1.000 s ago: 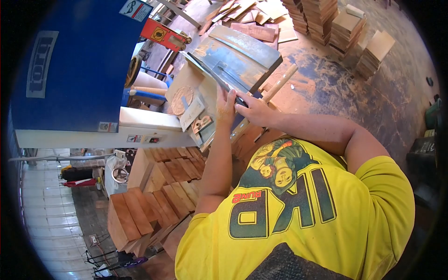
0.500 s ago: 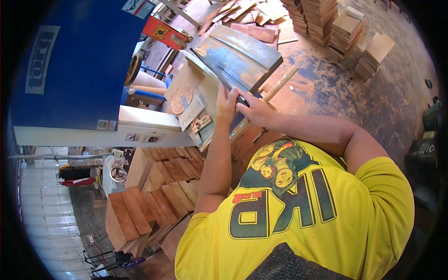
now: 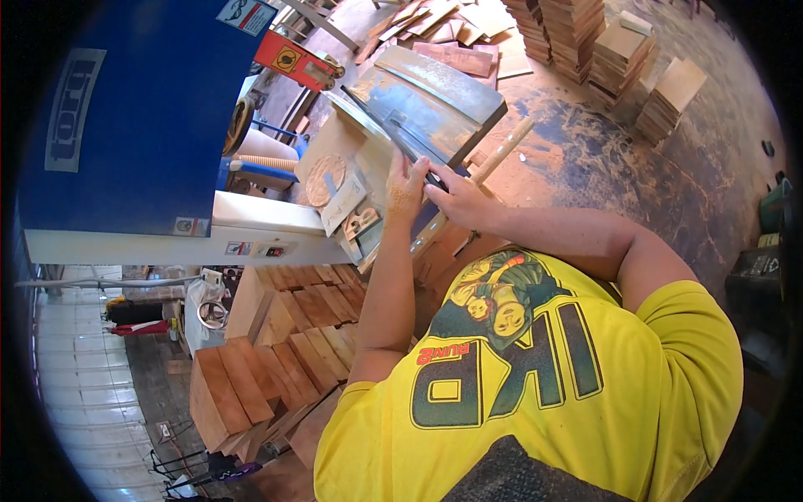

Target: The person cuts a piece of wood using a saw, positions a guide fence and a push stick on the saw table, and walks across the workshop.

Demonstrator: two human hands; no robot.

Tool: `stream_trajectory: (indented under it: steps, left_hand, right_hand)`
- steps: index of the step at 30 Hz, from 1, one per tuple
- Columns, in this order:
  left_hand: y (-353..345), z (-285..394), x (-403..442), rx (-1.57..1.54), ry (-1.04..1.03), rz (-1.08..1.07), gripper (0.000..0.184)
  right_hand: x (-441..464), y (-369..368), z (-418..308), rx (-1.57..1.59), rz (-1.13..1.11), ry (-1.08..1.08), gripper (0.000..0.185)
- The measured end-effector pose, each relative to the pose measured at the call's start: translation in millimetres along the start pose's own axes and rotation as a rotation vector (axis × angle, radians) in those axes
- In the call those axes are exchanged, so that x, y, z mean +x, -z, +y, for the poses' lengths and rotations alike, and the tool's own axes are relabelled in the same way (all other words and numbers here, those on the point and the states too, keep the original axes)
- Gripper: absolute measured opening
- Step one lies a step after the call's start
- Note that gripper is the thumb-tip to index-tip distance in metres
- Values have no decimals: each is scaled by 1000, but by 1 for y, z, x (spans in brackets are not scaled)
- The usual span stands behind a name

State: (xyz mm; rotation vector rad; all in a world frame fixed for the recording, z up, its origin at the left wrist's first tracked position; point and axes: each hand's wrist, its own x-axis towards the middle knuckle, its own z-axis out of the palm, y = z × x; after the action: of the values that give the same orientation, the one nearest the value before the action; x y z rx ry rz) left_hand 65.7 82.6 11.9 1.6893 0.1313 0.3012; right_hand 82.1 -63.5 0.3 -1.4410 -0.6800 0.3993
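My left hand (image 3: 405, 191) is closed at the near end of a thin pale wooden board (image 3: 361, 115), which stands on edge along a dark fence bar (image 3: 386, 127). Dust coats the back of this hand. Against it, my right hand (image 3: 460, 199) has its fingers bent at the near end of the bar; whatever lies under them is hidden. Both hands are over the table of a blue machine (image 3: 142, 125). Beyond the bar lies a grey metal table plate (image 3: 431, 96) with sawdust on it. Left of my left hand are a round wooden insert (image 3: 326, 177) and a marked piece of wood (image 3: 344, 203).
Stacked wooden blocks (image 3: 276, 360) stand low on the left. Loose boards (image 3: 452, 25) lie on the floor ahead, beside tall board stacks (image 3: 623, 54). A wooden rod (image 3: 503, 151) sticks out right of the table. A red pallet jack (image 3: 299, 60) stands behind the machine.
Both hands stay in nearly the same place at the bar's near end. The view has barely shifted.
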Motion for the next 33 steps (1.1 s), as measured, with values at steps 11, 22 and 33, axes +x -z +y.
stream_trajectory:
  steps: [11, 22, 33]
  left_hand:
    - [-3, 0, -4, 7, 13, 47, 68]
    - [-1, 0, -3, -83, -2, -32, 70]
    - [32, -41, -38, 244, -150, 63, 70]
  right_hand:
    - [2, 0, 6, -44, -20, 5, 53]
    - [2, 1, 3, -69, -17, -2, 53]
    - [-38, 5, 4, -105, -19, -83, 57]
